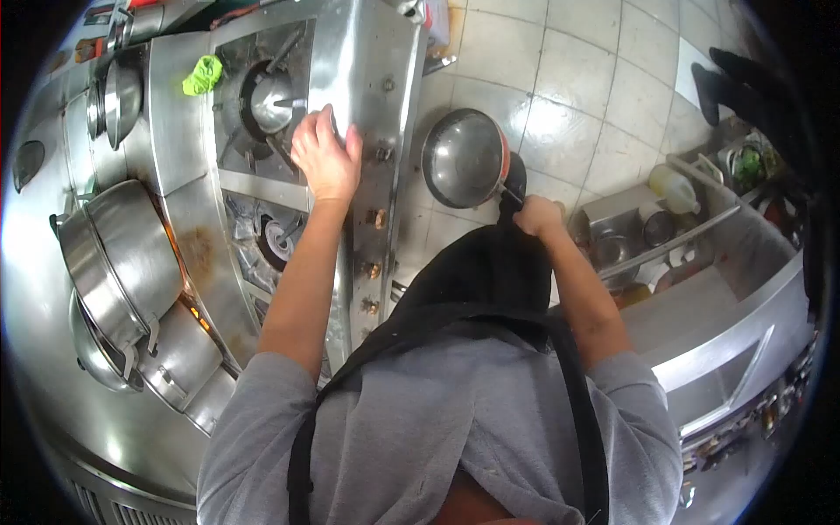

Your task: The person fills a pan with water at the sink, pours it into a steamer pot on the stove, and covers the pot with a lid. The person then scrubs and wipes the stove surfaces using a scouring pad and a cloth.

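Note:
My right hand (pixel 540 216) is wrapped around the handle of a frying pan (pixel 464 159). The pan is dark grey inside with a reddish outer side, and it hangs over the floor to the right of the stove. Above the stove's front edge is my left hand (pixel 327 157), thumb and fingers apart, with nothing visible in it. Close to its fingertips, a round metal utensil with a dark handle (pixel 272 102) rests on the far burner; whether my fingers touch the handle, I cannot tell.
Large steel pots (pixel 131 254) stand left of the stove (pixel 328 52). A bright green cloth (pixel 203 75) lies by the far burner. At the right is a steel counter (pixel 700 324) with containers and a yellowish bottle (pixel 674 188). A dark-clothed person's legs (pixel 744 87) appear at upper right.

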A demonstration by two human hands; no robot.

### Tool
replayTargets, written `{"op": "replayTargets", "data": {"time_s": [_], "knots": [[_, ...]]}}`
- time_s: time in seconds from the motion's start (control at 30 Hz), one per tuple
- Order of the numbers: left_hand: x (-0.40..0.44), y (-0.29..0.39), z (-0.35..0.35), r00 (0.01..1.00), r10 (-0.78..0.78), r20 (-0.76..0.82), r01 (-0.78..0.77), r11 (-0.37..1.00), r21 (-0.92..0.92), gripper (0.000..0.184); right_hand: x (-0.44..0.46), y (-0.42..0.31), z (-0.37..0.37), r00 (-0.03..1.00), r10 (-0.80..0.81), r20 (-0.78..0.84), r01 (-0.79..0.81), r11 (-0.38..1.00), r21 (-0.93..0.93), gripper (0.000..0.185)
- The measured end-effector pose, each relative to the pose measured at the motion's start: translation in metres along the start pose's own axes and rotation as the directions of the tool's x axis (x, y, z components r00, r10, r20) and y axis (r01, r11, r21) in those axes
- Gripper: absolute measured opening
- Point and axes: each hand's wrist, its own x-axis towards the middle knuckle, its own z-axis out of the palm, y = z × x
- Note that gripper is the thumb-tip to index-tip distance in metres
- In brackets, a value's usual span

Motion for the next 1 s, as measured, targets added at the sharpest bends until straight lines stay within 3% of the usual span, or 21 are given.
{"op": "replayTargets", "data": {"time_s": [0.17, 0.23, 0.27, 0.3, 0.37, 0.4, 0.43, 0.47, 0.53, 0.57, 0.6, 0.63, 0.67, 0.7, 0.73, 0.77, 0.83, 0.87, 0.9, 0.97, 1.0], "knots": [[0.0, -0.001, 0.003, 0.999, -0.003, -0.047, 0.002, 1.0, -0.014, 0.053, -0.001, -0.024, 0.043, 0.999, -0.042, -0.012, 0.042, 0.999, 0.012, 0.033], [-0.005, -0.008, 0.015, 0.985, 0.016, -0.171, -0.018, 1.0, -0.009, 0.051, -0.012, -0.049, 0.057, 0.998, -0.05, -0.025, 0.05, 0.999, -0.003, 0.032], [-0.005, -0.009, 0.01, 0.994, -0.002, -0.11, -0.004, 0.999, -0.054, 0.05, -0.014, -0.056, 0.071, 0.996, -0.088, -0.032, 0.088, 0.996, 0.012, 0.035], [-0.006, -0.009, 0.014, 0.981, -0.012, -0.193, -0.009, 0.994, -0.108, 0.049, -0.02, -0.063, 0.083, 0.994, -0.091, -0.061, 0.091, 0.996, -0.009, 0.037], [-0.002, -0.003, 0.006, 0.999, -0.046, 0.029, 0.046, 0.999, -0.007, 0.051, -0.041, -0.077, 0.104, 0.993, -0.083, -0.087, 0.082, 0.996, -0.02, 0.039], [-0.012, 0.007, -0.022, 0.997, -0.008, 0.077, 0.013, 0.997, -0.071, 0.05, -0.053, -0.081, 0.116, 0.989, -0.088, -0.119, 0.088, 0.996, -0.005, 0.039], [-0.025, 0.01, -0.049, 0.969, 0.074, 0.236, -0.014, 0.97, -0.245, 0.048, -0.067, -0.086, 0.134, 0.988, -0.084, -0.131, 0.087, 0.996, 0.01, 0.04], [-0.057, 0.016, -0.056, 0.979, 0.134, 0.156, -0.052, 0.894, -0.444, 0.044, -0.092, -0.101, 0.14, 0.996, -0.058, -0.074, 0.062, 0.997, 0.055, 0.04], [-0.138, 0.03, -0.093, 0.944, 0.255, 0.208, 0.031, 0.559, -0.828, 0.042, -0.089, -0.098, 0.179, 0.988, -0.07, -0.14, 0.077, 0.996, 0.041, 0.042], [-0.184, 0.032, -0.116, 0.906, 0.33, 0.267, 0.056, 0.53, -0.846, 0.038, -0.097, -0.097, 0.197, 0.989, -0.055, -0.139, 0.065, 0.996, 0.064, 0.043], [-0.228, 0.026, -0.13, 0.801, 0.435, 0.412, 0.161, 0.507, -0.847, 0.029, -0.096, -0.089, 0.217, 0.971, -0.162, -0.177, 0.169, 0.985, 0.026, 0.043], [-0.276, 0.019, -0.131, 0.787, 0.486, 0.38, 0.112, 0.493, -0.863, 0.025, -0.085, -0.08, 0.239, 0.939, -0.269, -0.215, 0.272, 0.962, -0.013, 0.044], [-0.321, 0.008, -0.13, 0.705, 0.502, 0.5, 0.249, 0.485, -0.838, 0.028, -0.074, -0.074, 0.261, 0.96, -0.207, -0.188, 0.219, 0.975, 0.045, 0.045], [-0.382, -0.003, -0.111, 0.758, 0.446, 0.476, 0.242, 0.485, -0.84, 0.032, -0.067, -0.078, 0.268, 0.963, -0.201, -0.18, 0.213, 0.976, 0.047, 0.045], [-0.431, -0.02, -0.105, 0.726, 0.402, 0.558, 0.296, 0.55, -0.781, 0.037, -0.065, -0.082, 0.276, 0.956, -0.217, -0.196, 0.229, 0.973, 0.037, 0.044], [-0.473, -0.039, -0.096, 0.63, 0.423, 0.652, 0.322, 0.622, -0.714, 0.044, -0.074, -0.074, 0.291, 0.959, -0.199, -0.203, 0.211, 0.977, 0.039, 0.044], [-0.545, -0.064, -0.098, 0.478, 0.247, 0.843, 0.287, 0.863, -0.415, 0.069, -0.068, -0.072, 0.313, 0.955, -0.224, -0.192, 0.235, 0.971, 0.036, 0.04], [-0.567, -0.067, -0.102, 0.277, 0.105, 0.955, 0.319, 0.928, -0.194, 0.089, -0.062, -0.072, 0.322, 0.966, -0.211, -0.151, 0.216, 0.976, 0.015, 0.039], [-0.592, -0.065, -0.099, 0.238, 0.162, 0.958, 0.295, 0.927, -0.23, 0.089, -0.061, -0.073, 0.325, 0.97, -0.226, -0.089, 0.227, 0.974, 0.003, 0.038], [-0.633, -0.069, -0.09, -0.047, -0.082, 0.996, 0.548, 0.831, 0.094, 0.104, -0.061, -0.077, 0.337, 0.961, -0.264, -0.076, 0.266, 0.964, 0.018, 0.038], [-0.624, -0.064, -0.092, -0.098, -0.075, 0.992, 0.495, 0.861, 0.114, 0.111, -0.058, -0.081, 0.345, 0.963, -0.258, -0.074, 0.26, 0.965, 0.024, 0.038]]}}
